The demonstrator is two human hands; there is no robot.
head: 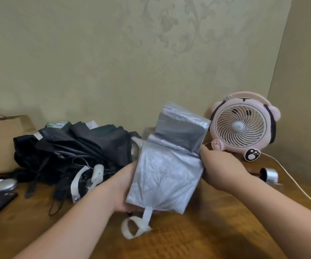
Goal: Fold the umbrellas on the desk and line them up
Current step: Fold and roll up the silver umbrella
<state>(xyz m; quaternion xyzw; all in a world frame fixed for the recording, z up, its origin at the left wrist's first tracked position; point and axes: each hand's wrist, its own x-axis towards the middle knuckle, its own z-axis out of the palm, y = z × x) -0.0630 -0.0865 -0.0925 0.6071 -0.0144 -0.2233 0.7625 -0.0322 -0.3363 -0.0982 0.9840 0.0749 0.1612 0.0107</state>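
The left hand and right hand clasp 1 half-folded silver umbrella between them; next, probably, wrap the strap dangling below.

Umbrella held above desk, heap of umbrellas left, fan right behind.
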